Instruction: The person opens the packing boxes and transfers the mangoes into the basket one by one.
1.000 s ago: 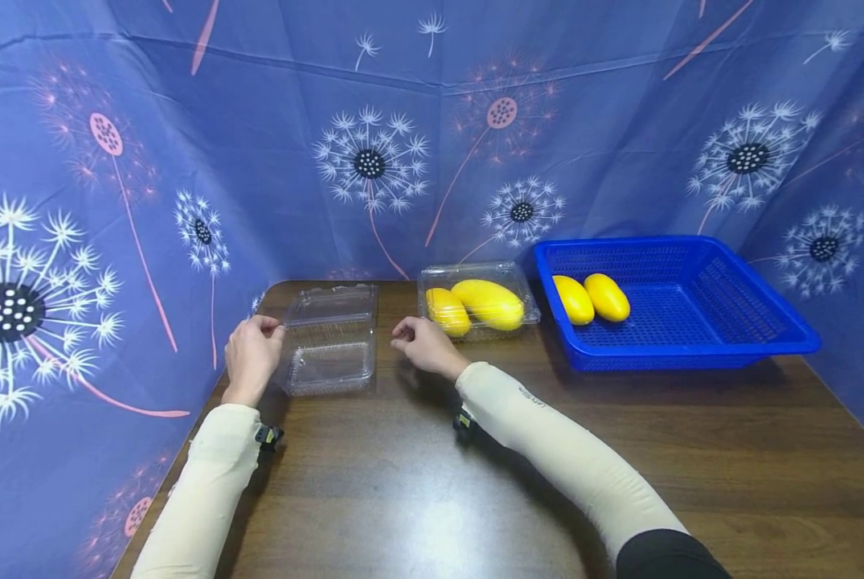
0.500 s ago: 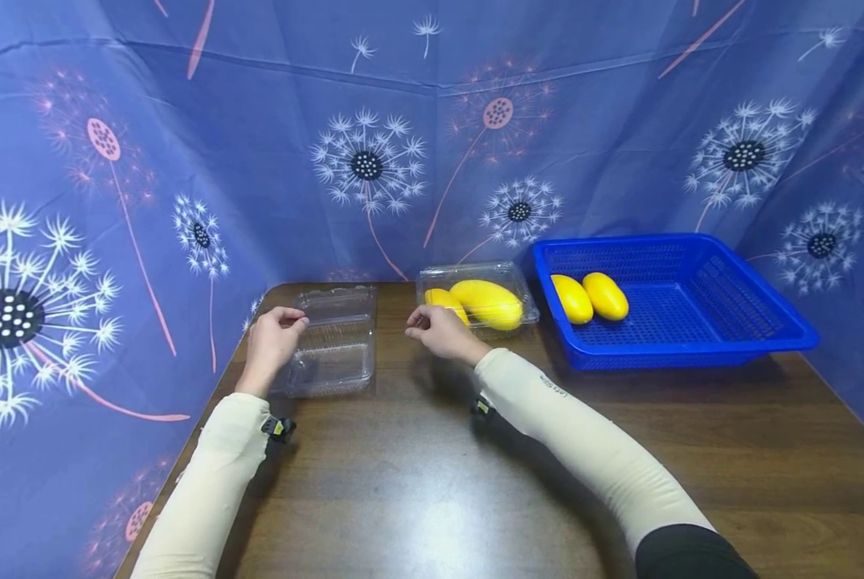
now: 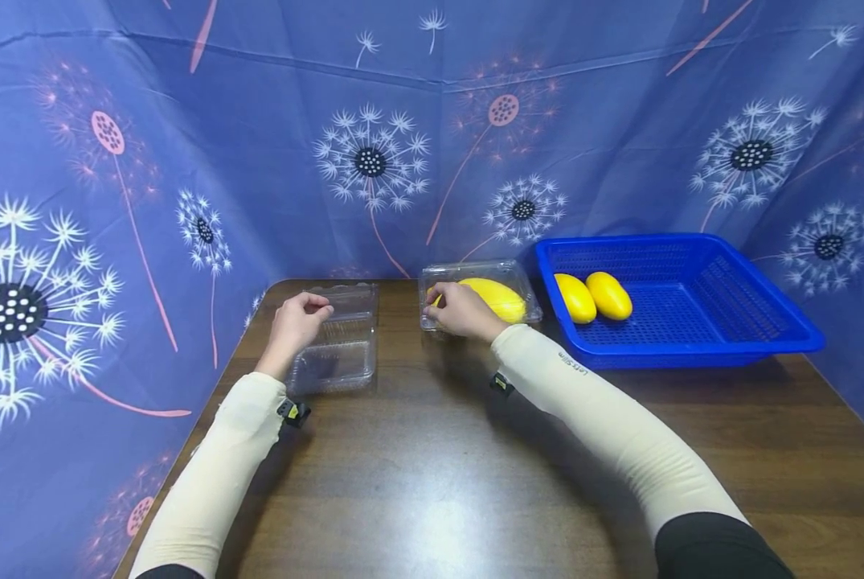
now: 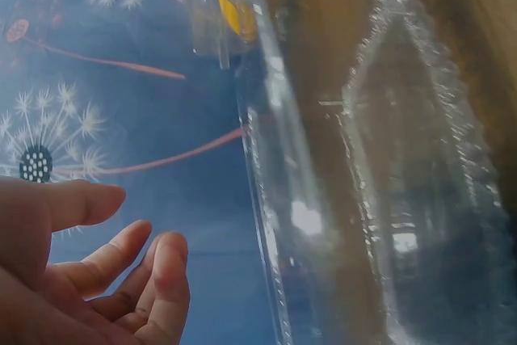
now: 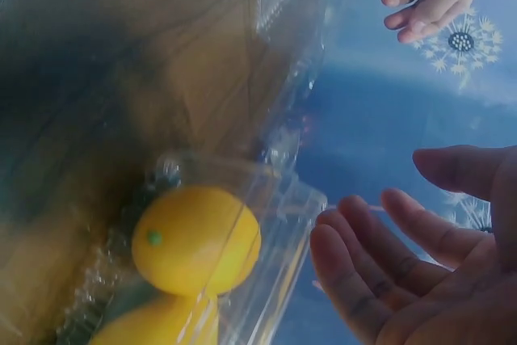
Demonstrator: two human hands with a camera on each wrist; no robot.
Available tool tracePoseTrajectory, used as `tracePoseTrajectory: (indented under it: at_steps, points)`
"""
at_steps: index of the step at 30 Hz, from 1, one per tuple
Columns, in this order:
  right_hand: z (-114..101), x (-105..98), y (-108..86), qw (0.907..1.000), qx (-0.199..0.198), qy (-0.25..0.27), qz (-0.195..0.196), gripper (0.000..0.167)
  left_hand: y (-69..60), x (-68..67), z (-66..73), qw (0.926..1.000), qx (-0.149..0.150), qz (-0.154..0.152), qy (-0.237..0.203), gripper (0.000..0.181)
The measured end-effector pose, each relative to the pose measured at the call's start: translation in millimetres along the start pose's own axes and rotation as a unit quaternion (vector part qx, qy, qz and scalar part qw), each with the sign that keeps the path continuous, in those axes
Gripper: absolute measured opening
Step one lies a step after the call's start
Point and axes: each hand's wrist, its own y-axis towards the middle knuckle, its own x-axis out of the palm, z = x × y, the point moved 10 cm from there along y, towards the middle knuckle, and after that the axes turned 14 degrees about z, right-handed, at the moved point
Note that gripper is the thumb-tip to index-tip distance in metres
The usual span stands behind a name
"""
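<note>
My left hand hovers over the left part of an open, empty clear plastic box; in the left wrist view its fingers are loosely bent with nothing between them. My right hand is above the front left of a closed clear box with yellow mangoes inside, one largely covered by the hand. The right wrist view shows relaxed, empty fingers beside that box, with a yellow mango under the plastic.
A blue basket stands at the back right of the wooden table, with two mangoes at its left end. A blue patterned cloth hangs behind the table and along its sides.
Both hands have moved to the right and slightly back. The left went from the open box's left edge to above it; the right came over the closed box. The boxes stayed put.
</note>
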Motion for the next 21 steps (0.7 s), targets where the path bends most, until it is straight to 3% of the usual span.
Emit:
tracePoseTrajectory:
  at_steps: [9, 14, 21]
  points:
    - [16, -17, 6.4, 0.9995, 0.019, -0.024, 0.009, 0.029, 1.1, 20.6, 18.1, 0.9969, -0.03, -0.054, -0.049, 0.033]
    - [29, -29, 9.7, 0.9986, 0.033, -0.037, 0.02, 0.029, 4.5, 31.7, 31.0, 0.9964, -0.02, -0.063, -0.052, 0.035]
    - [45, -48, 18.2, 0.9919, 0.032, -0.108, 0.059, 0.033, 9.4, 48.3, 38.5, 0.9931, -0.043, -0.087, -0.066, 0.036]
